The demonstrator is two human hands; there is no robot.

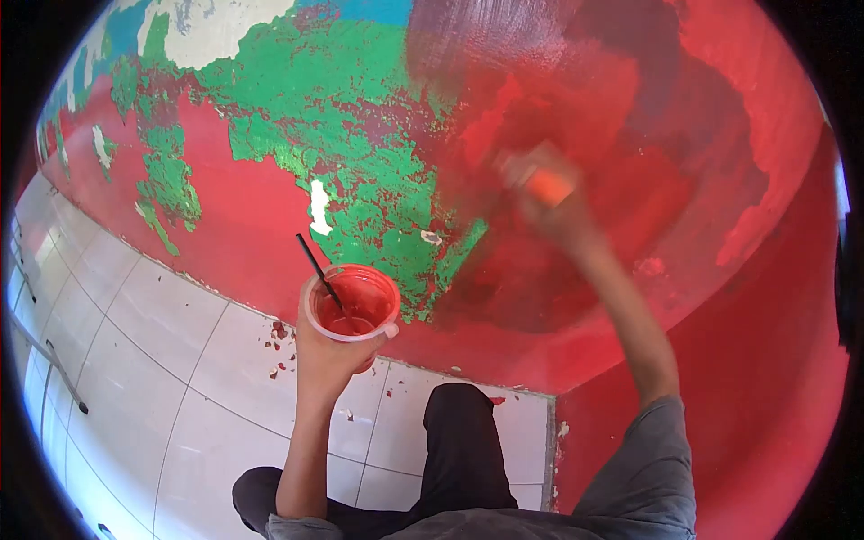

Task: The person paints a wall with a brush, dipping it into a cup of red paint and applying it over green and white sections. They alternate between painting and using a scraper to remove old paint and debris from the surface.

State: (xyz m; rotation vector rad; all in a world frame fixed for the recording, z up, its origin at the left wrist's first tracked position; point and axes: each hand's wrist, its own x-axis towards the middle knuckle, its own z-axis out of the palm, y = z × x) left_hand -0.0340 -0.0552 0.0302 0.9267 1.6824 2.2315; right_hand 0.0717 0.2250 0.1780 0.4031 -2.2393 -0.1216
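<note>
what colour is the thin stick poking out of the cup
The thin stick is black; it shows in the head view, leaning in the cup.

Flooring: glossy white tiles (135,378) extend across the left and lower centre of the frame. Debris: small red flakes (279,330) lie scattered on the tiles, left of centre. Far left edge: dark-tipped tube (61,367). Right edge: dark object (843,288), unidentifiable.

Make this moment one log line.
left hand: holds cup of red paint; black stick: in cup; right hand: holds blurred orange tool at wall
</note>
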